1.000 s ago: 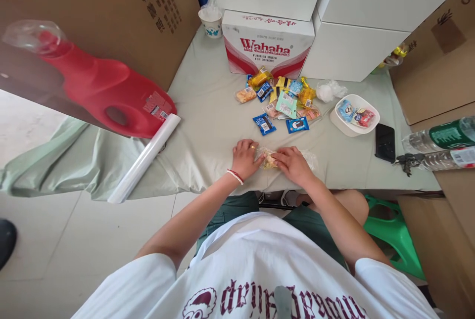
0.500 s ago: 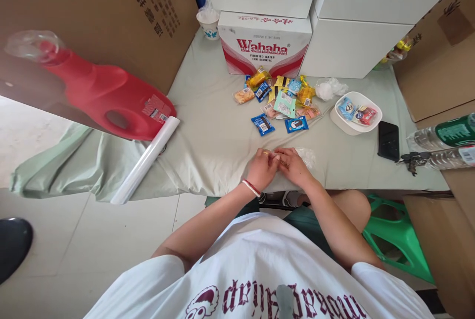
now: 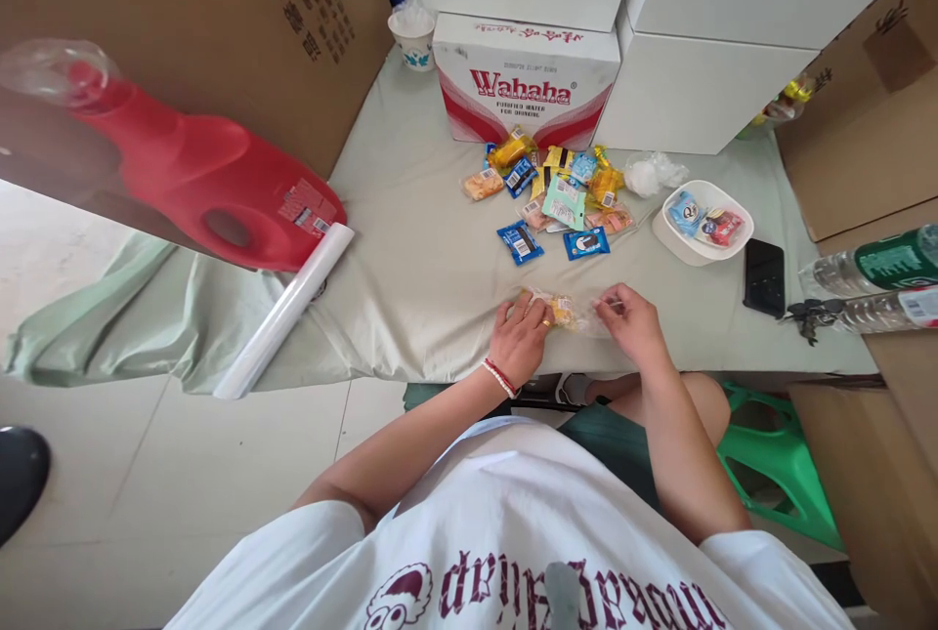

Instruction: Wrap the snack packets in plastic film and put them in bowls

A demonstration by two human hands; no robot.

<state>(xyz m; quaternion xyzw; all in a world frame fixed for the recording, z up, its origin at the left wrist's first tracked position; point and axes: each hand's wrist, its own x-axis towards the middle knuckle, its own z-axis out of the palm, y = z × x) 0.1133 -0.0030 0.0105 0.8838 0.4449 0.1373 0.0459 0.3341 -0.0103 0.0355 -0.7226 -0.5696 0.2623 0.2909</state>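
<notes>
My left hand [image 3: 522,337] grips one end of a clear plastic bag [image 3: 578,315] that holds a yellow-orange snack [image 3: 563,308], near the front edge of the cloth-covered table [image 3: 410,249]. My right hand [image 3: 630,319] pinches the bag's other end, fingers closed on the plastic. The bag is stretched between both hands just above the cloth. Behind them lies a pile of small snack packets [image 3: 561,190], some blue, some yellow.
A white bowl [image 3: 702,241] holds two packets; a black phone [image 3: 763,276] and keys lie right of it. A Wahaha box [image 3: 524,78], white boxes and a paper cup [image 3: 414,36] stand behind. A red jug [image 3: 197,186] and film roll [image 3: 282,313] lie left; bottles [image 3: 875,264] right.
My hands were together over the bag; now they have moved apart, the right hand pulling the bag's end to the right, and the snack shows between them.
</notes>
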